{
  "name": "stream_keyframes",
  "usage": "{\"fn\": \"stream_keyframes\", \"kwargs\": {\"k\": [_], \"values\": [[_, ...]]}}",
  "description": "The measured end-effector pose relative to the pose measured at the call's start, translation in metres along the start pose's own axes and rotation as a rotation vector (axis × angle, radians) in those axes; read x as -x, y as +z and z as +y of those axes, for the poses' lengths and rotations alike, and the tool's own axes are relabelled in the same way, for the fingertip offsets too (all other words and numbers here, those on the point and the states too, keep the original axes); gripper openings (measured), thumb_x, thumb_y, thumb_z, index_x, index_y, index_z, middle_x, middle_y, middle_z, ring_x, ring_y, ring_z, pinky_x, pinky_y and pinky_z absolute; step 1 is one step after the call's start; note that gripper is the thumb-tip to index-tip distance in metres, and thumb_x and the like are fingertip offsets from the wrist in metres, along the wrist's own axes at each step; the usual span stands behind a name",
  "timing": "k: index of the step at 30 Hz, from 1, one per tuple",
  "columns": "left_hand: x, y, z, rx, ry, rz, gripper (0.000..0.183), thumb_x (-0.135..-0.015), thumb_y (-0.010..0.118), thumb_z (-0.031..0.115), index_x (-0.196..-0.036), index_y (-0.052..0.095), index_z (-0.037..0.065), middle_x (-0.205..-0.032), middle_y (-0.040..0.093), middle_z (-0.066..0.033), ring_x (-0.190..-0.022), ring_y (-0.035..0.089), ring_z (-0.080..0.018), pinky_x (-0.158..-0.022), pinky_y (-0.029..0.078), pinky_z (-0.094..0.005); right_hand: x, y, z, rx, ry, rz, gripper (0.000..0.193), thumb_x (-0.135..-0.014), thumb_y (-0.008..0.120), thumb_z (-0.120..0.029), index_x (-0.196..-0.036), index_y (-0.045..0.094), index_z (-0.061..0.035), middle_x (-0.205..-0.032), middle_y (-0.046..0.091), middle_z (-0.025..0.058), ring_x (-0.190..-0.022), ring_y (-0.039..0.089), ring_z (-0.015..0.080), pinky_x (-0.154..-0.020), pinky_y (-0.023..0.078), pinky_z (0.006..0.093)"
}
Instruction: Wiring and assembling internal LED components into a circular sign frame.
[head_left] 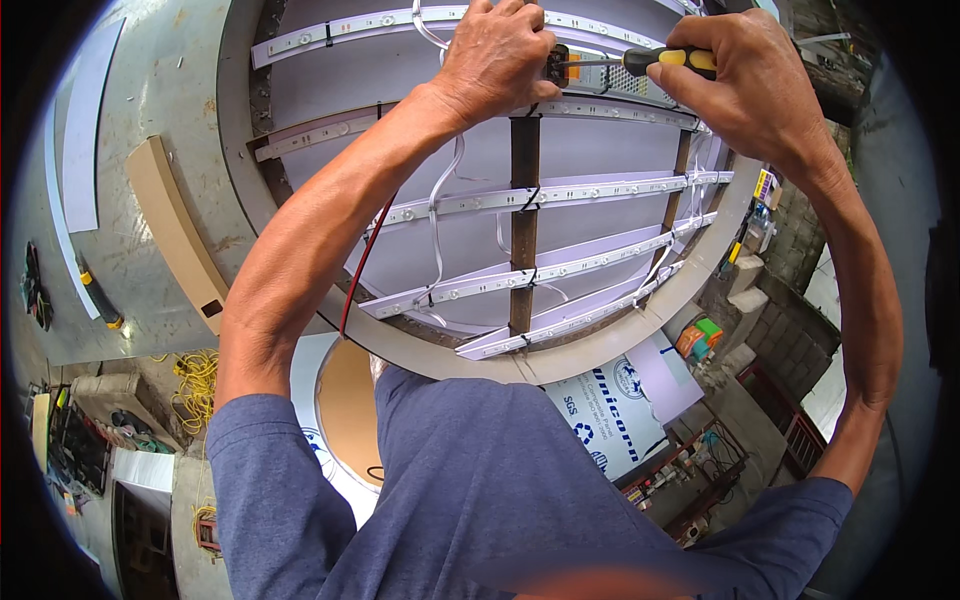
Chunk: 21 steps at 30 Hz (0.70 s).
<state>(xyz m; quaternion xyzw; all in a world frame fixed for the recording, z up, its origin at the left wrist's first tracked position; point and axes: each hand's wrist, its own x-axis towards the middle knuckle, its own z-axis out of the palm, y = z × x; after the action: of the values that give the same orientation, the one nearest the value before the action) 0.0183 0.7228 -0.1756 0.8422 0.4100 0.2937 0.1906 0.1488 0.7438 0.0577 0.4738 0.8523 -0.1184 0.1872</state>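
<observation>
My right hand (755,85) is closed round the black-and-yellow handle of a screwdriver (688,64). The shaft points left, its tip at the dark and orange terminal end of a perforated metal power supply (630,82). Against that same end is my left hand (500,55), fingers curled and thumb below; whatever sits in its fingertips is hidden. The power supply lies between LED strips (590,190) inside a large round frame (400,345). White wires (436,215) run across the strips, and a red wire (368,255) hangs over the near rim.
A metal table (180,290) at left carries a curved tan strip (175,225), a yellow-and-black cutter (100,298) and pliers (37,285). Yellow cord (195,390) lies coiled below. Printed panel sheet (610,415) is under the frame's near side; an orange-green tool (700,338) stands right.
</observation>
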Motion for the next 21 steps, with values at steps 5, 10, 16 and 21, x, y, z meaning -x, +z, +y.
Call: {"fn": "stream_keyframes", "kwargs": {"k": [5, 10, 16, 21], "values": [[0.001, 0.001, -0.002, -0.032, 0.018, 0.043, 0.042, -0.064, 0.085, 0.038, -0.088, 0.07, 0.006, -0.096, 0.06, -0.0092, -0.099, 0.056, -0.0258, -0.082, 0.043, -0.0422, -0.011, -0.007, -0.01, -0.071, 0.142, -0.025, 0.026, -0.071, 0.067, -0.012, -0.054, 0.061, 0.0068, -0.041, 0.047, 0.0135, -0.034, 0.044, 0.0203, -0.041, 0.039, 0.0373], [0.006, 0.011, -0.001, -0.099, -0.016, 0.047, 0.053, -0.064, 0.089, 0.046, -0.102, 0.076, 0.013, -0.104, 0.066, -0.0028, -0.102, 0.057, -0.0194, -0.084, 0.041, -0.0363, -0.002, -0.001, 0.0, 0.029, 0.084, -0.054, 0.023, -0.08, 0.068, -0.014, -0.069, 0.069, 0.0066, -0.047, 0.054, 0.0098, -0.04, 0.049, 0.0145, -0.042, 0.041, 0.0329], [0.006, 0.018, -0.003, -0.062, -0.027, 0.111, 0.067, -0.063, 0.09, 0.044, -0.119, 0.068, 0.014, -0.105, 0.065, -0.0048, -0.101, 0.058, -0.0216, -0.083, 0.042, -0.0379, 0.038, 0.026, 0.022, 0.125, -0.081, 0.18, 0.027, -0.087, 0.07, -0.025, -0.092, 0.07, 0.0014, -0.072, 0.066, 0.016, -0.066, 0.064, 0.03, -0.064, 0.048, 0.0403], [0.007, 0.008, 0.001, -0.103, 0.019, 0.0, 0.074, -0.072, 0.084, 0.048, -0.14, 0.056, 0.034, -0.108, 0.066, -0.0013, -0.104, 0.058, -0.0181, -0.081, 0.046, -0.0343, 0.092, 0.013, 0.019, 0.054, 0.185, 0.315, 0.026, -0.088, 0.07, -0.026, -0.097, 0.072, -0.0016, -0.073, 0.069, 0.0125, -0.066, 0.066, 0.0268, -0.064, 0.049, 0.0378]]}}
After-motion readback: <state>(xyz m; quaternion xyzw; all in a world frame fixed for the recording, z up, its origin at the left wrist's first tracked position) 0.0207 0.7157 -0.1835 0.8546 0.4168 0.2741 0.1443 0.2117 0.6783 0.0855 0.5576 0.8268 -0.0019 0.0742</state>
